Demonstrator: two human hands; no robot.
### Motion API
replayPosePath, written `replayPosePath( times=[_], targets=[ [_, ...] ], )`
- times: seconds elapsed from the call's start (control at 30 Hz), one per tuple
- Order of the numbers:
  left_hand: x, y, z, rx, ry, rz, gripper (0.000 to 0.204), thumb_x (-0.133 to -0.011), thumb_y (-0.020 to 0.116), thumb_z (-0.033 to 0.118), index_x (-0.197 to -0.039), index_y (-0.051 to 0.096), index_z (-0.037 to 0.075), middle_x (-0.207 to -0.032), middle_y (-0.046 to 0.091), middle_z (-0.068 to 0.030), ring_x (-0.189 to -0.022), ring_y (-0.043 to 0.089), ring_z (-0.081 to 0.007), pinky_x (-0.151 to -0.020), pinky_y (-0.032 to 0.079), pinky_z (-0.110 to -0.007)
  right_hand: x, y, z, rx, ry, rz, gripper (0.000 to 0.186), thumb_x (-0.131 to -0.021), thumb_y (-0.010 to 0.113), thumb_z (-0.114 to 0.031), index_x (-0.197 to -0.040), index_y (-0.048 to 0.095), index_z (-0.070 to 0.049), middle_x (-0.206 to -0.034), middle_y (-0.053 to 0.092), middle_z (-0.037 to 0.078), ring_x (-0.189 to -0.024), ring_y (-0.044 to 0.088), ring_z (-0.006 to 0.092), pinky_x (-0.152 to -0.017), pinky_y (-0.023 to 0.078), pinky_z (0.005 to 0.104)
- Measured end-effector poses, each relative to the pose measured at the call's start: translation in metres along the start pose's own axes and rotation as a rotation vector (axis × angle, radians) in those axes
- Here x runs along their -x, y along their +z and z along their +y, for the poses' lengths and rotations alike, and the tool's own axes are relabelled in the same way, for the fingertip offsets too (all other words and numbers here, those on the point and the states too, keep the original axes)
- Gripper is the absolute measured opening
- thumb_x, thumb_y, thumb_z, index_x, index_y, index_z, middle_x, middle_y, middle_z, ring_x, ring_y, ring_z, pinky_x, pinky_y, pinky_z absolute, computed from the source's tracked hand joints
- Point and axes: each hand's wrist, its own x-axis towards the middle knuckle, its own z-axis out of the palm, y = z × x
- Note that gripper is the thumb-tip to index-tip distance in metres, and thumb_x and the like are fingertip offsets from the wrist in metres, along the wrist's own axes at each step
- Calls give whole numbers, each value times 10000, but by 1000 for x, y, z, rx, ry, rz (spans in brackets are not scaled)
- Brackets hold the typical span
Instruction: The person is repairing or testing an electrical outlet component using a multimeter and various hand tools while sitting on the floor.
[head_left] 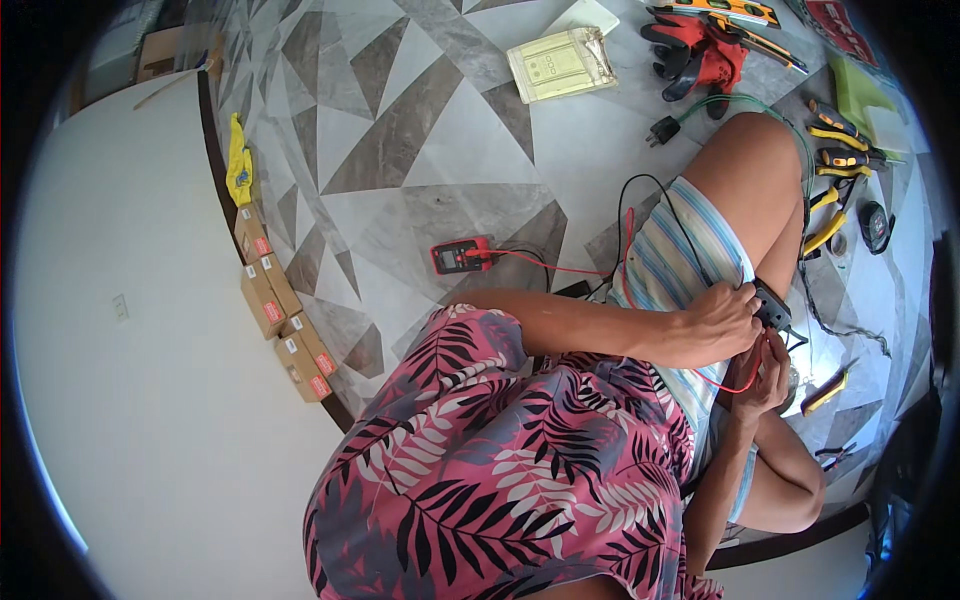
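Red test lead loops between my hands, which sit close together over my right knee: my left hand is closed on a small dark device, my right hand pinches the lead just beneath it. I judge the probing is under way, with no reading taken that I can see. Left on the floor lies the red multimeter; pliers and red gloves lie far right, well apart from my hands.

The person wears a pink shirt printed with black and white leaves, and pale striped shorts.
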Motion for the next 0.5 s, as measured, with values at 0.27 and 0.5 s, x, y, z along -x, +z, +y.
replayPosePath(
  times=[0.27, 0.5],
  targets=[
    [-3, 1, 5, 11, -12, 93, 208, -782, 655, 204, -889, 703, 33, -1146, 709, -174, -997, 623, -256, -613, 499, -300, 0, -3, 4, -15, 39, 6, 233, -838, 785, -6, -1047, 683, 10, -1116, 729, 176, -984, 737, 315, -848, 600, 373],
    [-18, 1, 12, 58, 89, 150, 199, -785, 625, 184, -895, 700, 37, -1237, 660, -187, -1032, 627, -272, -704, 581, -348, -3, -20, -1, -40, 93, -39, 372, -764, 797, -39, -1119, 703, 15, -1165, 693, 206, -1062, 696, 351, -860, 597, 406]
  ],
)
